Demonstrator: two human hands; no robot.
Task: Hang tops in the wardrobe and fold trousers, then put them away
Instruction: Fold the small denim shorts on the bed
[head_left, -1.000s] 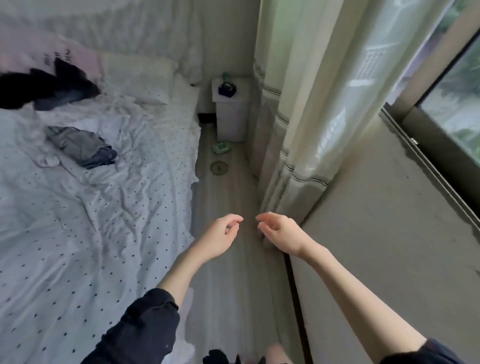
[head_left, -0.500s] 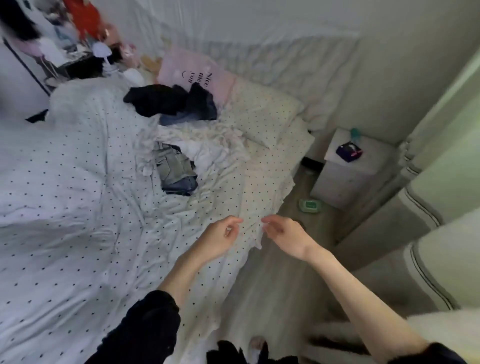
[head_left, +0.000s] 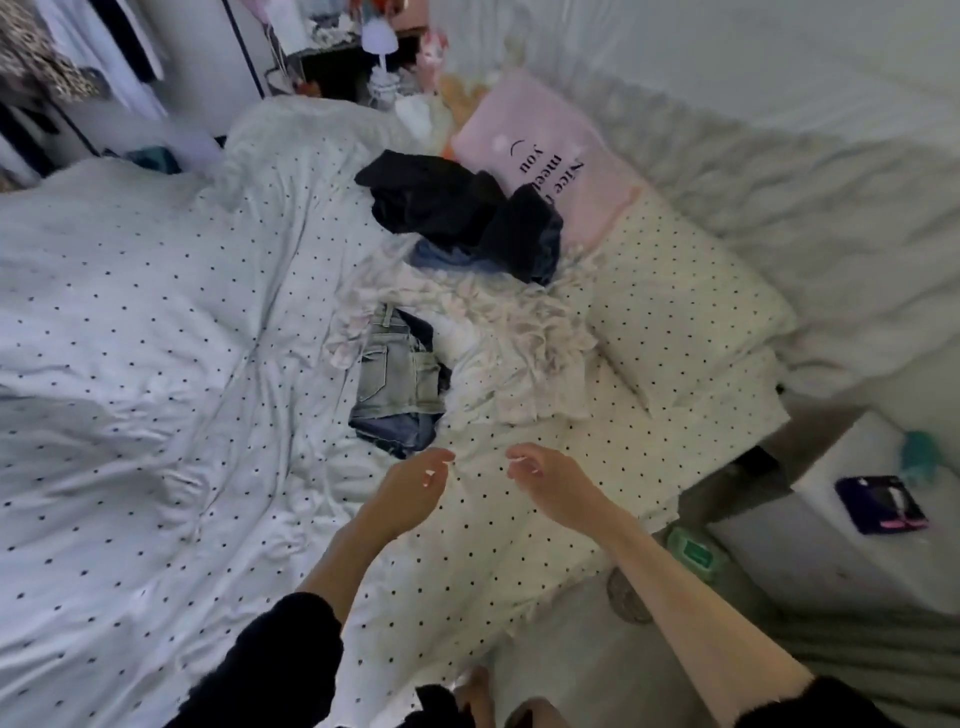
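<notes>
Pale grey-blue jeans lie crumpled on the dotted bed, partly under a frilly white garment. Behind them a heap of black clothes covers a blue piece. My left hand and my right hand hover side by side just in front of the jeans, fingers loosely curled and holding nothing. Hanging clothes show at the upper left.
A pink lettered pillow and a dotted pillow lie at the head of the bed. A white nightstand with a dark box stands at the right. A green pack lies on the floor strip beside the bed.
My view has swung left from the curtain and window to the bed. The jeans and the clothes heap now lie straight ahead. Both hands keep the same loose pose, a little further apart.
</notes>
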